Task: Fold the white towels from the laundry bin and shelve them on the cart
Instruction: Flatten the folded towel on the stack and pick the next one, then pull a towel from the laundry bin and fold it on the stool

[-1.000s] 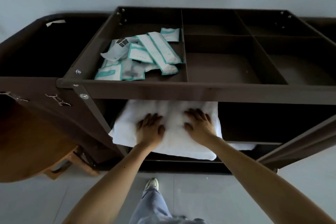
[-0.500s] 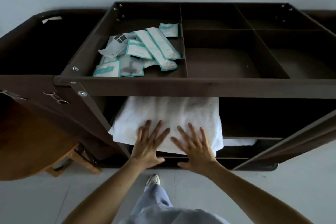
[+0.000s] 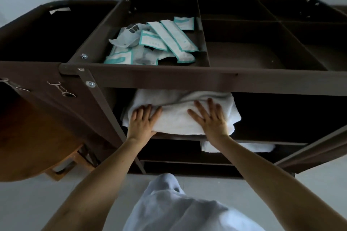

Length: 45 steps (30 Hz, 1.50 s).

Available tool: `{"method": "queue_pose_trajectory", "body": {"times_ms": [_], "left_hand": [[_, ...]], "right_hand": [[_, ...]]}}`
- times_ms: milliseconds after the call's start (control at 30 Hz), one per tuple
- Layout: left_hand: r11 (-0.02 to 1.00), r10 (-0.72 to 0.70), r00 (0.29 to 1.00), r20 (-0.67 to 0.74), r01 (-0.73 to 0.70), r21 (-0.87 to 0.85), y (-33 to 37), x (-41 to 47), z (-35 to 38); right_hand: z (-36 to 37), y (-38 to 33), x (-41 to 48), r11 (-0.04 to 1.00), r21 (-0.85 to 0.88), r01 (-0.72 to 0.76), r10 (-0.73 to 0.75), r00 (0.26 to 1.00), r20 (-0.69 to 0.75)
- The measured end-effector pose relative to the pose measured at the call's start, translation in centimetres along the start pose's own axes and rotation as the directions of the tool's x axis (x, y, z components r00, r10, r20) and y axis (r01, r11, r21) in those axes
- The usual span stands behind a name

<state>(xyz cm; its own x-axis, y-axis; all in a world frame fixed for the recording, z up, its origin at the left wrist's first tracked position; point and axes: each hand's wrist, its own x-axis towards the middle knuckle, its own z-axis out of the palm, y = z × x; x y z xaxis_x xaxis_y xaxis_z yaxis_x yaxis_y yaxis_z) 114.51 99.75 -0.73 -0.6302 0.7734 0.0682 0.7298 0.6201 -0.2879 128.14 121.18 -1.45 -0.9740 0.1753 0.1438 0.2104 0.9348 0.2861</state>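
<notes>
Laundry bin (image 3: 43,73) hangs dark at the left end of the cart (image 3: 187,169). Left hand (image 3: 141,122), then right hand (image 3: 212,120), press flat with fingers spread on the folded white towel (image 3: 178,118) lying on the shelf under the top tray (image 3: 203,43); another towel (image 3: 244,147) lies one shelf lower, rightward.

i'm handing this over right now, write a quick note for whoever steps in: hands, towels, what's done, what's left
Hands: left hand and right hand are both open, fingers straight, pressing flat on the folded towel.
Things: that towel lies on the cart's upper shelf; a second white towel lies on the shelf below.
Done: two towels shelved.
Left: lift the hands off and check the laundry bin at left for more; its inside is too dark to tell.
</notes>
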Motion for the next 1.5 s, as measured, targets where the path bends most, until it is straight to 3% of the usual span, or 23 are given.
{"method": "queue_pose_trajectory", "body": {"times_ms": [100, 233, 467, 633, 833, 1033, 1300, 1500], "left_hand": [[1.0, -0.018, 0.999, -0.027, 0.017, -0.013, -0.3, 1.0, 0.6], [0.989, -0.119, 0.992, 0.048, 0.123, -0.086, -1.1, 2.6, 1.3], [0.93, -0.084, 0.977, 0.195, 0.147, -0.338, -1.8, 1.7, -1.2], [0.879, -0.074, 0.972, 0.225, 0.17, -0.445, -3.0, -2.3, -4.7], [0.766, -0.172, 0.965, 0.199, 0.258, -0.589, -5.1, -7.9, -4.8], [0.734, -0.326, 0.924, 0.199, 0.38, -0.562, -11.8, -16.5, -4.0], [0.515, -0.65, 0.736, 0.19, 0.61, -0.602, -25.4, -33.1, -2.4], [0.458, -0.725, 0.658, 0.205, 0.682, -0.57, -33.9, -41.7, -0.4]], "right_hand": [[0.4, 0.2, 2.0, 0.999, -0.003, -0.036, 0.036, 0.998, 0.06], [-0.3, 0.0, 4.5, 0.994, 0.012, -0.105, 0.101, 0.976, 0.192], [-3.1, -2.0, 4.0, 0.912, 0.324, -0.253, 0.108, 0.908, 0.406], [-7.1, -3.9, 2.9, 0.887, 0.427, -0.174, -0.033, 0.899, 0.436], [-10.8, -10.0, 2.2, 0.851, 0.525, -0.028, -0.194, 0.911, 0.363], [-13.9, -20.4, 3.2, 0.824, 0.566, 0.031, -0.282, 0.888, 0.362], [-21.0, -43.1, 4.1, 0.727, 0.63, 0.271, -0.514, 0.823, 0.24], [-23.8, -53.6, 5.5, 0.685, 0.653, 0.322, -0.605, 0.751, 0.264]]}}
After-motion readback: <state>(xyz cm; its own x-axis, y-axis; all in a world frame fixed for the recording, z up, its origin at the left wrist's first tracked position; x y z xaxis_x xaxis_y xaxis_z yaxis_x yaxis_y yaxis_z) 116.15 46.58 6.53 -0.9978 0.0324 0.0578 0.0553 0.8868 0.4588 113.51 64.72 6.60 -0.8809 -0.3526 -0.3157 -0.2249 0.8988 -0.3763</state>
